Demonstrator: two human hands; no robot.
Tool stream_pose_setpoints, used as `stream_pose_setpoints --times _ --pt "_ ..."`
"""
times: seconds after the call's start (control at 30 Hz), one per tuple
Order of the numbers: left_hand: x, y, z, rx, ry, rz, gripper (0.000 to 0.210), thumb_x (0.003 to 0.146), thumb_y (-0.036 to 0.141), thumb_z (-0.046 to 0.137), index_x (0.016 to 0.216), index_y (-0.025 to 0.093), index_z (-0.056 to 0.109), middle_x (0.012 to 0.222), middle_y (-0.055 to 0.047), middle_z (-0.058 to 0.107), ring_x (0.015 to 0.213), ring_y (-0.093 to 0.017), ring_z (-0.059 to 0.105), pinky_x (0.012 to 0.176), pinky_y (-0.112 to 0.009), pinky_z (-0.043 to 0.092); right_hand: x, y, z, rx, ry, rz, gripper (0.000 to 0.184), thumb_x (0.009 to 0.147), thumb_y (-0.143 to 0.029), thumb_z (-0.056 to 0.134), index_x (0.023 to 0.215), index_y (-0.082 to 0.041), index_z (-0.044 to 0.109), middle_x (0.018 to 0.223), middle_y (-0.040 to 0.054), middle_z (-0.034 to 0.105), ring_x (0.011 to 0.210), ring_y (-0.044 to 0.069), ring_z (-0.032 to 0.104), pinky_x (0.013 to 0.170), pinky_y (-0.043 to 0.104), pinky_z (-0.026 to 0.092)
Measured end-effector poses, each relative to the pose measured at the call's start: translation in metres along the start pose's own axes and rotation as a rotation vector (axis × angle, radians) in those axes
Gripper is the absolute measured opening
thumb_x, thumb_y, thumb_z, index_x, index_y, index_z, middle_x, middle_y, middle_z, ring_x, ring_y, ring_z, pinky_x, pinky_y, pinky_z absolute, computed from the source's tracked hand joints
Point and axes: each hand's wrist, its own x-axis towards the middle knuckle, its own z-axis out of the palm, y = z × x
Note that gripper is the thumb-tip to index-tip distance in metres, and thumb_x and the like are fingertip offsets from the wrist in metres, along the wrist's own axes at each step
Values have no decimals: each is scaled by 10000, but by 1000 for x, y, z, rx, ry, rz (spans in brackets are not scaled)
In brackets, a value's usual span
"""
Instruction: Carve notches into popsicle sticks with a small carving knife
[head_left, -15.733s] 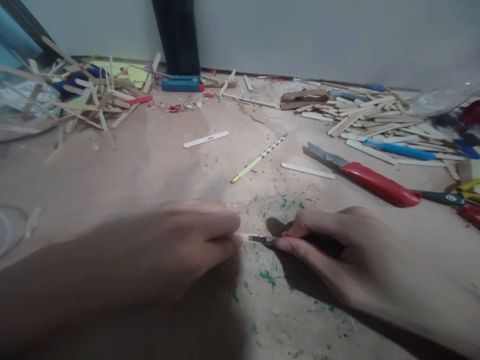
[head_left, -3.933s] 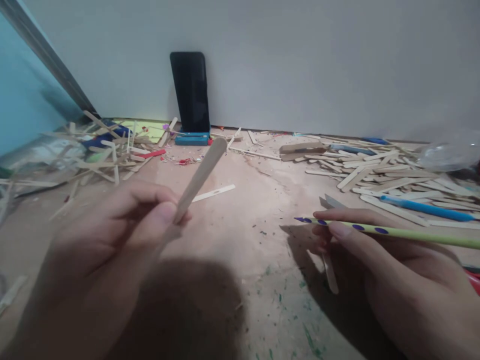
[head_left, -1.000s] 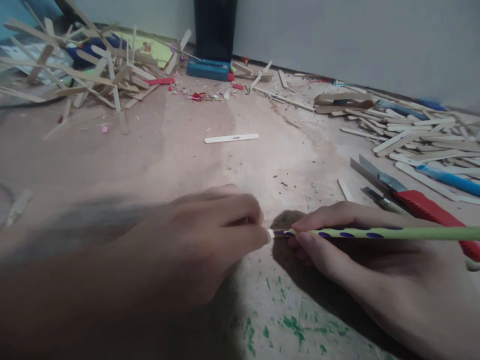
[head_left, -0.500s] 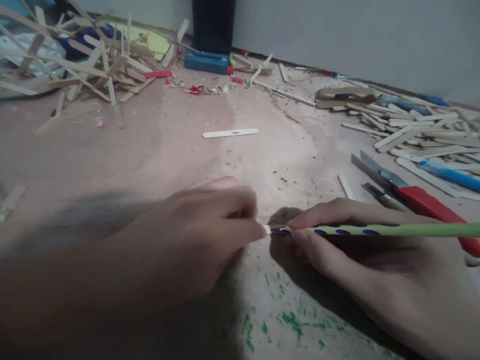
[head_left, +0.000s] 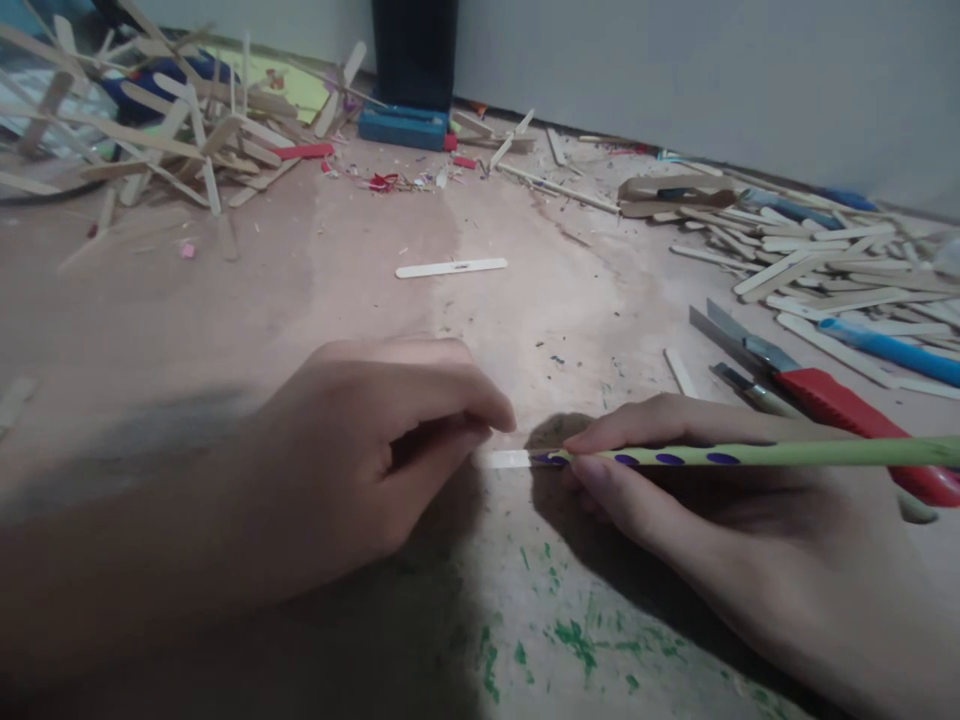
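The right hand (head_left: 720,520) pinches a green dotted pencil (head_left: 750,456) — tip on a craft stick (head_left: 508,459). Just beside that stick, the left hand (head_left: 375,450) curls closed, pressing it down.

Two hands (head_left: 375,455) (head_left: 720,530), one pencil (head_left: 750,456), one red knife (head_left: 825,400), sticks uncountable.

We rest both forearms low, our left hand (head_left: 375,450) curled into a loose fist with fingertips pinched together, our right hand (head_left: 720,520) in a writing grip, index finger extended toward the left.
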Motion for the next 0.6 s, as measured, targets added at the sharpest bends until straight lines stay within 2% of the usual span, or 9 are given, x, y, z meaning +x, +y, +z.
stream_pose_setpoints --times 0.1,0.2,0.3,0.4,0.6 --pt "1 0 7 62 8 136 336 1236 88 613 1170 282 879 1144 42 932 1006 -162 872 935 -285 667 1 2 1 -18 -3 -25 131 1137 -401 976 1028 -336 1012 941 60 962 698 230 897 561 261 700" --pt "-5 -2 13 172 19 261 382 1246 40 578 1172 259 883 1189 4 903 1044 -177 833 922 -304 633 1 1 0 -56 3 -73 108 1128 -337 980 1025 -330 1010 899 46 950 684 209 885 563 230 682" --pt "-13 -2 12 246 -8 277 351 1260 78 589 1149 261 867 1178 -11 865 1038 -205 789 932 -342 611 0 0 -1 -73 14 -96 137 1147 -335 956 1020 -355 1001 900 19 951 663 193 869 554 218 671" --pt "-15 1 7 260 -56 252 424 1278 74 516 1142 247 878 1179 -24 862 1045 -215 798 947 -358 611 0 -2 -1 -52 0 -82 143 1155 -345 949 1019 -362 987 876 -2 941 618 177 844 526 208 655" --pt "-10 2 8 240 -55 241 424 1270 62 533 1121 243 887 1152 -21 865 1011 -200 802 912 -328 601 0 -1 -1 -80 2 -88 140 1160 -348 940 1031 -348 995 876 28 938 655 202 859 539 242 666"
